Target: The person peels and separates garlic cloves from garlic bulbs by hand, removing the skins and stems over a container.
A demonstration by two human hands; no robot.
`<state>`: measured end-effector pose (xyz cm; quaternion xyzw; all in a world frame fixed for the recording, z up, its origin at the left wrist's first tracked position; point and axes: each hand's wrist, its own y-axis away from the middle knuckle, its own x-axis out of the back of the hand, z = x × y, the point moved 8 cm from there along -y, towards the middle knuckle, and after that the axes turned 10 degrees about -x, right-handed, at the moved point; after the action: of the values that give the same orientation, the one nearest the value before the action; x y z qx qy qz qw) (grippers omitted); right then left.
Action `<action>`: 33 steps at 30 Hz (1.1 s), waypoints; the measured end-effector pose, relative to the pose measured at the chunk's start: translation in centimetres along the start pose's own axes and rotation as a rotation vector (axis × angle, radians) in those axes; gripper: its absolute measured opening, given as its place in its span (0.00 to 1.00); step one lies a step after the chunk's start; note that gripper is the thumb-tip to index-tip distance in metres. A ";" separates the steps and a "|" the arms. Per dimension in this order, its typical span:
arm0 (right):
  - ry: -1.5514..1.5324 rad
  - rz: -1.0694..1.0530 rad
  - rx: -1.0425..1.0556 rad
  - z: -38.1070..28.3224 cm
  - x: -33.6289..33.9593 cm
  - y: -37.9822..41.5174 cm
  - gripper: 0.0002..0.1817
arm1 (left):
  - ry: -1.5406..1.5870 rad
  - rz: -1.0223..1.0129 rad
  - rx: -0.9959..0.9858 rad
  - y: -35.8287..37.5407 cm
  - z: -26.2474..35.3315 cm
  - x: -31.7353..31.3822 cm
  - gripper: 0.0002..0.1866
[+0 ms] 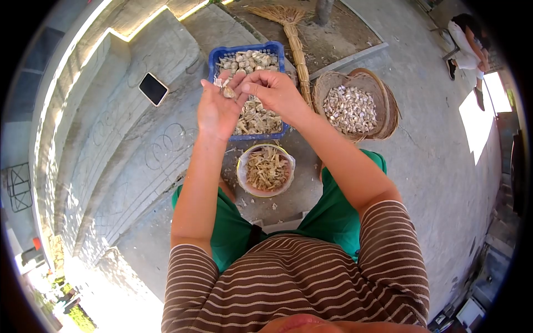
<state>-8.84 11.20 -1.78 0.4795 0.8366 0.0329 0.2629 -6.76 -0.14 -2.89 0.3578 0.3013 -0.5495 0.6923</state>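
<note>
Over the blue plastic crate (pixel 212 67), my left hand (pixel 214 114) is turned palm up, its fingers cradling pieces of garlic (pixel 229 92) with papery skin. My right hand (pixel 276 93) reaches in from the right, thumb and fingertips pinched together beside that garlic; what they grip is too small to make out. Whole garlic bulbs (pixel 252 60) fill the far part of the crate, and dry garlic stalks and skins (pixel 258 119) lie in its near part. Between my legs stands a lined bucket (pixel 242 178) full of dry stalk scraps (pixel 267 169).
To the right, a woven basket (pixel 387 114) holds many separated garlic cloves (pixel 350 109). A straw broom (pixel 297 53) lies behind it. On the concrete ledge at left rests a phone (pixel 153 89). Another person (pixel 469 44) is at the far upper right.
</note>
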 end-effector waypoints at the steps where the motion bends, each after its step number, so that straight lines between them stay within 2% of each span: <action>1: 0.240 0.064 0.198 -0.8 -0.4 0.0 0.10 | -0.034 -0.051 -0.006 0.0 -0.2 -0.4 0.32; 2: 0.480 0.128 0.395 -1.6 -1.0 0.6 0.12 | -0.068 -0.101 -0.012 0.1 -0.4 -0.7 0.33; 3: 0.648 0.139 0.350 -1.6 -1.3 0.6 0.11 | -0.068 -0.100 -0.011 0.2 -0.7 -0.8 0.33; 4: 0.647 0.139 0.350 -1.5 -1.4 0.5 0.11 | -0.138 -0.152 -0.015 0.3 -0.9 -1.4 0.34; 6: 0.909 0.285 0.402 -1.5 -1.2 0.2 0.11 | -0.209 -0.203 -0.020 0.4 -1.0 -1.6 0.34; 7: 0.908 0.283 0.403 -0.9 -0.9 -0.4 0.11 | -0.245 -0.198 -0.018 0.4 -1.0 -1.4 0.34; 9: 0.661 0.280 0.465 -1.2 -0.2 -0.8 0.10 | -0.280 -0.190 -0.021 0.2 -0.8 -0.9 0.35; 10: 0.661 0.278 0.465 -1.5 -0.1 -0.6 0.10 | -0.358 -0.172 -0.062 -0.1 -0.3 -0.5 0.32; 12: 0.047 0.033 -0.005 1.0 0.3 -1.3 0.09 | -0.435 -0.153 -0.102 -0.1 0.4 -0.3 0.30; 14: -0.041 0.020 -0.012 0.4 0.2 -0.7 0.08 | -0.804 -0.067 -0.118 0.4 1.3 0.3 0.21; 15: -0.130 0.008 -0.017 0.3 0.2 -0.6 0.08 | -0.804 -0.066 -0.119 0.5 1.3 0.2 0.21; 17: -0.116 0.046 0.007 0.2 0.3 -0.5 0.08 | -0.741 -0.063 -0.126 0.7 1.0 -0.1 0.13; 20: -0.071 0.090 0.037 0.0 0.2 -0.5 0.10 | -0.694 -0.108 -0.161 0.6 0.7 0.0 0.10; 22: -0.041 0.096 0.044 -0.1 0.3 -0.4 0.11 | -0.716 -0.119 -0.181 0.5 0.9 0.1 0.09; 24: 0.121 0.083 0.133 -1.0 0.0 -0.1 0.13 | -0.738 -0.132 -0.202 0.4 1.0 0.0 0.08; 28: 0.249 0.107 0.209 -1.8 0.1 0.2 0.13 | -0.603 -0.149 -0.239 0.5 1.1 -0.4 0.08; 30: 0.369 0.109 0.426 -3.0 -0.5 0.7 0.12 | -0.590 -0.164 -0.258 0.6 1.3 -0.9 0.07; 33: 0.416 0.087 0.348 -2.9 -0.7 0.9 0.08 | -0.687 -0.175 -0.256 0.8 1.4 -1.2 0.06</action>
<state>-9.23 11.73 1.29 0.5360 0.8442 -0.0025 -0.0025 -6.21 -0.54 -0.94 0.0362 0.1470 -0.6523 0.7427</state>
